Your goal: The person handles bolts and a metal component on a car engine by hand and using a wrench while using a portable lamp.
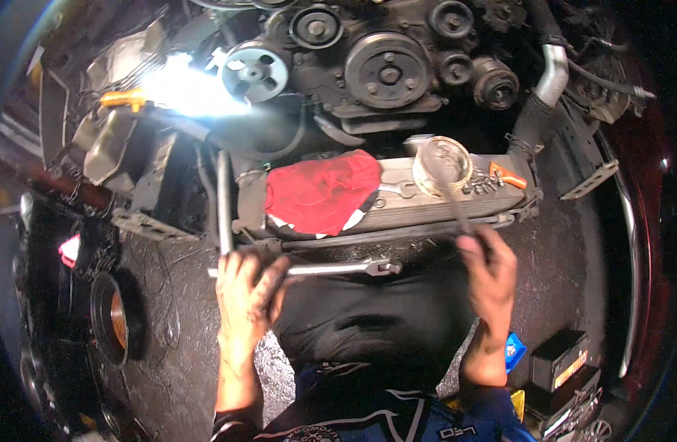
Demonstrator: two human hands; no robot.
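1. Fingers of the left hand [248, 291] are wrapped around a silver bar [316, 269] on the near side of the radiator [412, 214]; those of the right hand [489, 272] are pinched on a slim dark tool [454, 193] reaching over the radiator's right half.
2. Silver bar: a loose grip could let its free end knock the radiator's near edge. An upright bar [224, 199] meets the left hand by the radiator's left end and could snag; whether the two are joined, I cannot tell.
3. Slim tool: it overlaps a pale round pot [421, 177] on the radiator, contact unclear. A sideways shove could tip the pot.
4. Small bolts [488, 184] lie loose on the radiator, right of the pot; a nudge could roll them off.
5. Around: the engine [388, 71] fills the space beyond the radiator, limiting forward reach.
6. Red cloth [320, 188] covers the radiator's left half, partly hiding a wrench [406, 191].
7. An orange piece [508, 175] rests at the radiator's right end, crowding the bolts.
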